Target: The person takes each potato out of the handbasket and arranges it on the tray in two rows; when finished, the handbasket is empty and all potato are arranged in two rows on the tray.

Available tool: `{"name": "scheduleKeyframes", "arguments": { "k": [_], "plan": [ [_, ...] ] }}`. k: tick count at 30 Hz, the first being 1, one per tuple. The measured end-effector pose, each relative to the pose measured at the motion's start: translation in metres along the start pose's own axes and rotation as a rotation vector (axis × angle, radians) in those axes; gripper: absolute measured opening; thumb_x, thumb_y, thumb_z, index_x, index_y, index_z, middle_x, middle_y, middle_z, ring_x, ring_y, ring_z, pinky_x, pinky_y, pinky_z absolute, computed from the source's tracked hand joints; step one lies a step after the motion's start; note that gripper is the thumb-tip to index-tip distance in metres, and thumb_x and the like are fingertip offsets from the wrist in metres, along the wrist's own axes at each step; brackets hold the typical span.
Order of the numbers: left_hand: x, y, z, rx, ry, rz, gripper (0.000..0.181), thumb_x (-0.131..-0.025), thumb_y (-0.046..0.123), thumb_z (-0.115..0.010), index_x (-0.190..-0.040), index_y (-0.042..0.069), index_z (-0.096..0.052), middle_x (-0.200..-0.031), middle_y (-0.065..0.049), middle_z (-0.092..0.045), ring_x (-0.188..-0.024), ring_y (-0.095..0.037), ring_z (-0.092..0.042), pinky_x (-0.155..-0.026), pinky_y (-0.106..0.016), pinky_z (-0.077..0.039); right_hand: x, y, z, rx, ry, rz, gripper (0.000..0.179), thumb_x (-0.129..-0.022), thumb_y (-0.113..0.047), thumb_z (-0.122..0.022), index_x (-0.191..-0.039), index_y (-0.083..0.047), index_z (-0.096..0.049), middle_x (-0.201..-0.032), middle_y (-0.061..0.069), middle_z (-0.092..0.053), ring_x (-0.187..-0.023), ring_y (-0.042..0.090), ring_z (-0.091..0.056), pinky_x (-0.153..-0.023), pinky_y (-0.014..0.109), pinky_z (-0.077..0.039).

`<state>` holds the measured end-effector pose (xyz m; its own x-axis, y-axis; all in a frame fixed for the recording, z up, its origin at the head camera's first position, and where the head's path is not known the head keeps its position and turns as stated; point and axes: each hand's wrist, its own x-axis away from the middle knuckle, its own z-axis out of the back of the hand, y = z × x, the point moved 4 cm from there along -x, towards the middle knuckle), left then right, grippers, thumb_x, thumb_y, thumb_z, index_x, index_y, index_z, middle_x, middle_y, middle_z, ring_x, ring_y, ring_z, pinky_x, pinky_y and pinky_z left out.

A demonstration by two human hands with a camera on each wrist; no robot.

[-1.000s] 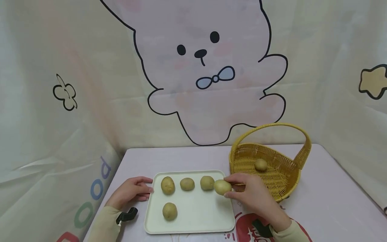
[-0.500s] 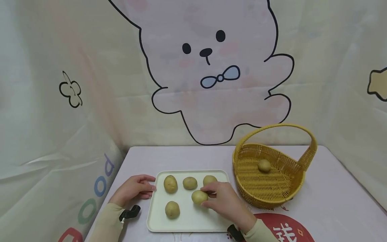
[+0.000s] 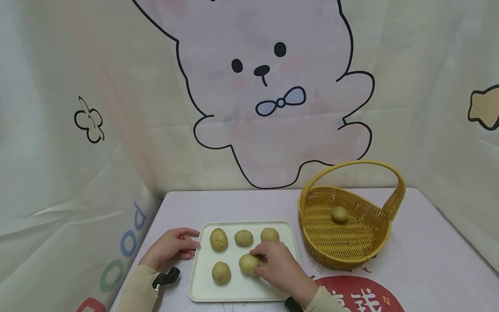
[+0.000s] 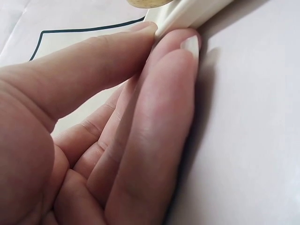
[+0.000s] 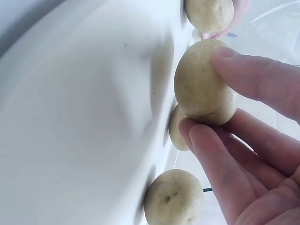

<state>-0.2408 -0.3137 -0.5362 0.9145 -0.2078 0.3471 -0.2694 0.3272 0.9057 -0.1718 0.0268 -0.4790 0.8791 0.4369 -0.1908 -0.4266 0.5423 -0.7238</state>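
Note:
Between the thumb and fingers of my right hand (image 3: 278,266) is a potato (image 3: 248,264), held low over the front middle of the white tray (image 3: 234,292). The right wrist view shows the pinched potato (image 5: 204,82) from close by, with a gap between it and the tray surface. My left hand (image 3: 171,247) stays at the tray's left edge; in the left wrist view its thumb and forefinger pinch the rim (image 4: 180,16). Three potatoes line the tray's back: one on the left (image 3: 218,239), one in the middle (image 3: 243,238), one on the right (image 3: 270,235). Another potato (image 3: 221,273) lies front left.
A yellow wicker basket (image 3: 343,260) with a tall handle stands right of the tray, with one potato (image 3: 339,214) inside. The pale table covering (image 3: 234,203) has a red printed patch (image 3: 358,292) at front right. A cartoon-printed curtain (image 3: 249,143) hangs behind.
My right hand has carried the potato leftward from the tray's right edge to its front middle and lowered it. My left hand keeps its place at the tray edge.

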Motion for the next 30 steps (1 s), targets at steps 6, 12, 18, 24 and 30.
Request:
{"name": "scheduleKeyframes", "arguments": {
  "k": [6, 12, 18, 24, 30],
  "plan": [
    [0.001, -0.002, 0.001, -0.003, 0.017, 0.023, 0.058, -0.094, 0.019, -0.085, -0.142, -0.005, -0.061, -0.090, -0.004, -0.074, -0.078, -0.013, -0.075, -0.075, -0.028, -0.067, -0.001, -0.001, -0.003, 0.025, -0.010, -0.019, 0.037, -0.073, -0.006, -0.095, -0.108, -0.009, -0.084, -0.101, -0.003, -0.080, -0.086, 0.004, -0.065, -0.073, 0.021, -0.054],
    [0.000, -0.002, 0.001, 0.003, 0.019, 0.023, 0.059, -0.094, 0.021, -0.085, -0.142, -0.004, -0.062, -0.094, -0.006, -0.075, -0.079, -0.014, -0.076, -0.076, -0.029, -0.067, -0.002, 0.000, -0.007, 0.066, -0.019, -0.043, 0.036, -0.074, -0.008, -0.094, -0.108, -0.008, -0.083, -0.103, -0.002, -0.080, -0.086, 0.003, -0.064, -0.074, 0.020, -0.053],
    [0.000, 0.002, 0.002, -0.007, 0.029, 0.019, 0.059, -0.093, 0.021, -0.086, -0.141, -0.003, -0.062, -0.089, -0.005, -0.074, -0.077, -0.014, -0.075, -0.075, -0.029, -0.067, -0.003, -0.002, -0.009, 0.063, -0.009, -0.037, 0.036, -0.074, -0.008, -0.094, -0.108, -0.009, -0.083, -0.105, -0.001, -0.080, -0.090, 0.004, -0.065, -0.077, 0.021, -0.055],
    [0.001, 0.002, 0.001, -0.009, 0.014, 0.007, 0.059, -0.095, 0.019, -0.084, -0.143, -0.006, -0.060, -0.094, -0.005, -0.075, -0.078, -0.012, -0.074, -0.075, -0.027, -0.066, -0.002, -0.003, -0.011, 0.055, -0.010, -0.034, 0.036, -0.073, -0.008, -0.094, -0.108, -0.010, -0.083, -0.105, -0.002, -0.080, -0.091, 0.005, -0.066, -0.077, 0.022, -0.055],
    [0.001, 0.000, 0.000, 0.006, -0.003, -0.001, 0.060, -0.096, 0.018, -0.083, -0.143, -0.007, -0.059, -0.094, -0.004, -0.074, -0.079, -0.011, -0.074, -0.074, -0.027, -0.066, -0.002, -0.002, -0.009, 0.056, -0.009, -0.027, 0.036, -0.072, -0.008, -0.095, -0.107, -0.011, -0.082, -0.101, -0.005, -0.078, -0.087, 0.004, -0.062, -0.073, 0.021, -0.052]
  ]
}}
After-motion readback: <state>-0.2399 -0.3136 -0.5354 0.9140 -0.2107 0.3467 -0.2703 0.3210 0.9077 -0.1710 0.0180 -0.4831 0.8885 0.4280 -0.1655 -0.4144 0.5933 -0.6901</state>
